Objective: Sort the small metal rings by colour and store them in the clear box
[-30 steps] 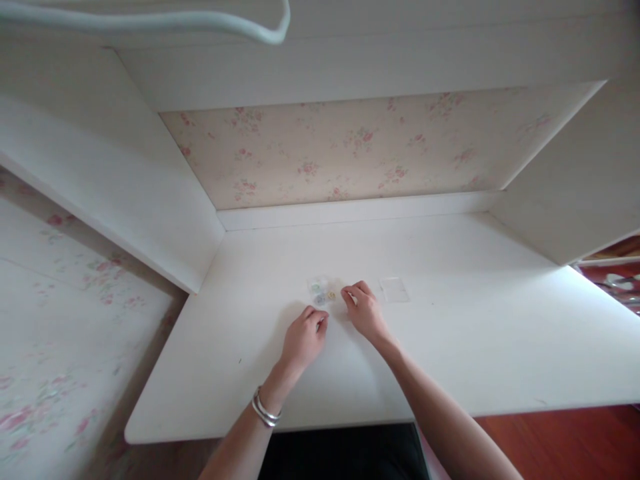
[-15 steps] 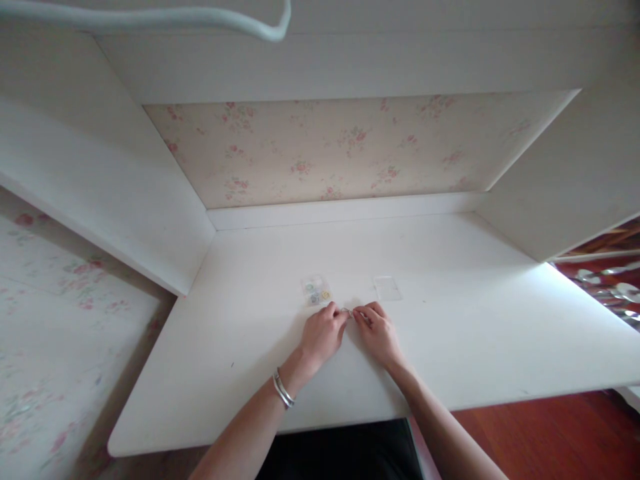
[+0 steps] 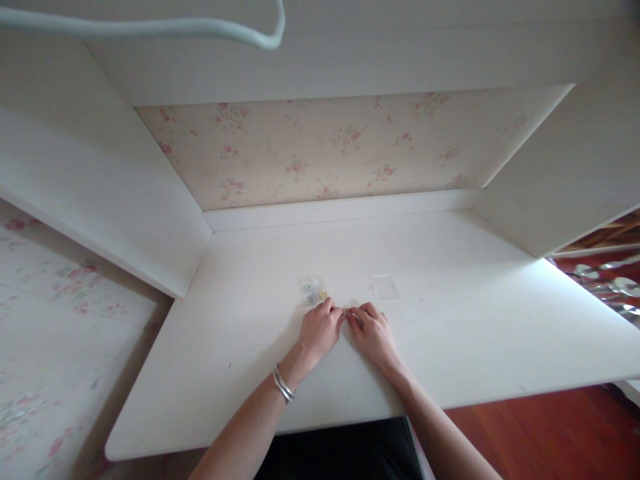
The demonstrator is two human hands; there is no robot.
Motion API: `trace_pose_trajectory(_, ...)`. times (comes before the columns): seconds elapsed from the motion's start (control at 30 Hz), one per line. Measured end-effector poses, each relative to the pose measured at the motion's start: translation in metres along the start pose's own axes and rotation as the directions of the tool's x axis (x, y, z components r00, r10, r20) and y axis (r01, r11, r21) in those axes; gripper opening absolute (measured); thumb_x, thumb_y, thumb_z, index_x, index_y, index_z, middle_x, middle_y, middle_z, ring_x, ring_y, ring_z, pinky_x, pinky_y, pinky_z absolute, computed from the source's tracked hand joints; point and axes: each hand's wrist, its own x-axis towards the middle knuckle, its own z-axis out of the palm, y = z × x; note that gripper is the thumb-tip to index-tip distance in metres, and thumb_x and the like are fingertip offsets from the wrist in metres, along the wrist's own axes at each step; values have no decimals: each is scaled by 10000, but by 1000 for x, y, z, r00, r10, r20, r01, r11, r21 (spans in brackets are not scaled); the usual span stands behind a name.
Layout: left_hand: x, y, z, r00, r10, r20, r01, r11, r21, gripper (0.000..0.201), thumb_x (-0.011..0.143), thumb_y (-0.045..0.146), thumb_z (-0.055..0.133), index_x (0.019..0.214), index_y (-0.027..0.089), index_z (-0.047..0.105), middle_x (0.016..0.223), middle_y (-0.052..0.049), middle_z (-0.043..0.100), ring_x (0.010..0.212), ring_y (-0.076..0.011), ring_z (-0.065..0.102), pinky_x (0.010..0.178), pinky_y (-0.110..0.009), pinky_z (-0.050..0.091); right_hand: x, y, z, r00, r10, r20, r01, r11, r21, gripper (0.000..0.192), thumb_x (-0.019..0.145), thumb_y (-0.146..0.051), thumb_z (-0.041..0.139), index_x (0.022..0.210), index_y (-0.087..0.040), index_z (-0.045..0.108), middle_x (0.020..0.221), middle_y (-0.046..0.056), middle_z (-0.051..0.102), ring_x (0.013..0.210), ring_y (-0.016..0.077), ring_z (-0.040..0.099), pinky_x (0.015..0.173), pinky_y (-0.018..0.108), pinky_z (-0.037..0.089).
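Both hands are placed close together near the middle of the white rectangular worktop [image 3: 450,320]. The left hand [image 3: 319,331] and the right hand [image 3: 374,333] are brought fingertip to fingertip, and a very small item [image 3: 347,312] is seen between them; its kind cannot be told, as it is too small. The grip of each hand is drawn together, with the fingers curled inward and the tips pressed toward the small item. Whether the item is pinched by one hand or by both cannot be told.

A small clear plastic box holding coloured pieces [image 3: 313,291] is located on the worktop just beyond the left hand, near its knuckles. A small clear flat plastic lid [image 3: 384,287] is laid on the worktop beyond the right hand, apart from it and apart from the box.

A silver bangle [image 3: 283,385] is worn on the left wrist. Both forearms are extended over the near edge of the worktop.

The worktop is enclosed by white side panels, and a floral-patterned back wall [image 3: 325,153] is seen behind it. A pale cable [image 3: 150,27] is hung across the top of the view. A reddish wooden floor [image 3: 550,433] is visible at the lower right.
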Motion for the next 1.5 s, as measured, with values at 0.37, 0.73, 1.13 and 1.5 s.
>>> trace_pose_trajectory(0.37, -4, -2, 3, 999, 22, 31, -22, 1000, 20, 310, 959, 303, 310, 919, 199, 599, 940, -52, 565, 796, -146, 582, 672, -238, 457, 0, 1, -1, 999, 32, -36, -26, 988, 153, 293, 914, -359, 417, 916, -236, 683, 838, 35, 590, 758, 150, 563, 723, 270, 431)
trace_pose_trajectory(0.73, -25, -4, 2, 997, -27, 69, 26, 1000, 8, 287, 950, 264, 319, 942, 206, 599, 964, -41, 571, 833, -162, 591, 715, -270, 469, 61, -31, 11, 996, -88, -28, 91, 976, 198, 259, 879, -346, 471, 929, -251, 706, 833, 34, 582, 790, 149, 558, 733, 267, 445)
trace_pose_trajectory(1.13, -32, -10, -1, 997, -51, 60, 59, 989, -133, 232, 937, 214, 354, 902, 184, 581, 957, -51, 575, 807, -151, 601, 723, -262, 467, 79, -25, 16, 999, -47, -14, 49, 982, 183, 277, 872, -334, 457, 945, -221, 699, 866, 43, 588, 797, 153, 564, 739, 275, 439)
trace_pose_trajectory(1.5, 23, -53, -28, 980, -115, -160, 76, 969, -234, 203, 924, 275, 417, 894, 190, 598, 960, -44, 582, 859, -143, 584, 800, -251, 452, 3, 0, -11, 981, -142, 134, 134, 989, 67, 244, 889, -335, 463, 998, -270, 672, 909, 46, 576, 823, 164, 557, 757, 303, 440)
